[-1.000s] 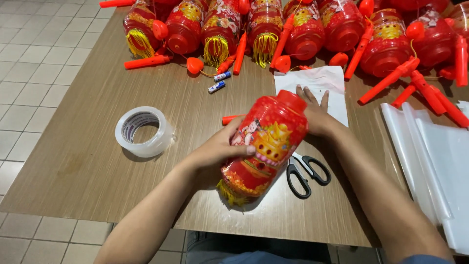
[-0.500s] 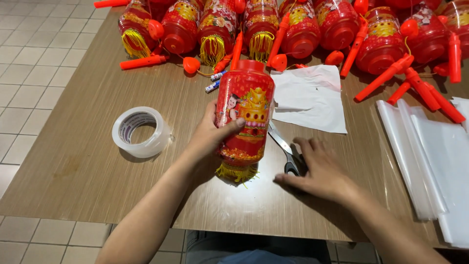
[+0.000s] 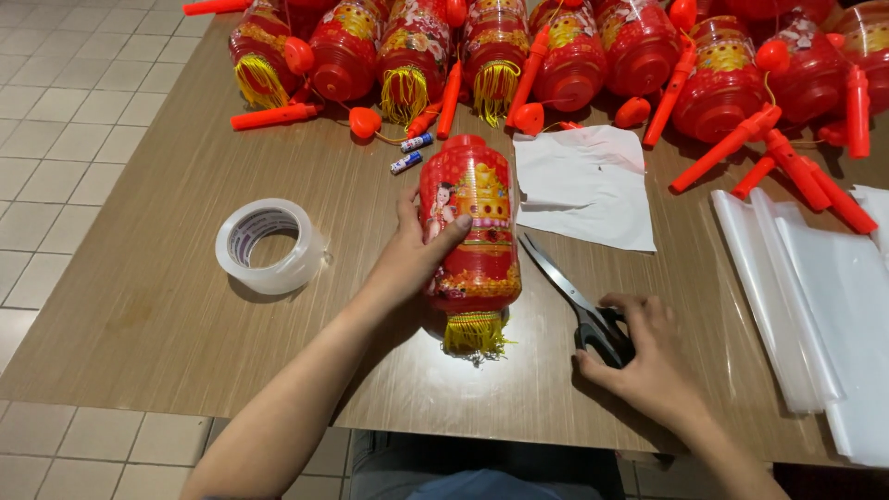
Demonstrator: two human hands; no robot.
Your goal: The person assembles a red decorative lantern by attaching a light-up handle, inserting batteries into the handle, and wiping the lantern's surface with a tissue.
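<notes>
Head view: one red plastic lantern (image 3: 469,227) with yellow tassel, lying mid-table, gripped around its side by left hand (image 3: 407,262), fingers clamped. Right hand (image 3: 645,363) curled over handles of one pair of scissors (image 3: 579,303). Beside: one tape roll (image 3: 270,244), two batteries (image 3: 411,154), white paper sheet (image 3: 583,185), clear bags (image 3: 815,296); lantern row (image 3: 556,46) behind.

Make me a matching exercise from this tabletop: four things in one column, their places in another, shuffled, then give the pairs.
Things:
1. red plastic lantern with yellow tassel
2. black-handled steel scissors
3. roll of clear packing tape
4. white sheet of paper

Places:
A. lying flat, beyond the scissor blades
B. under the right hand
C. gripped by the left hand
D. alone on the wooden table, left of the lantern

Pairs: 1-C, 2-B, 3-D, 4-A
</notes>
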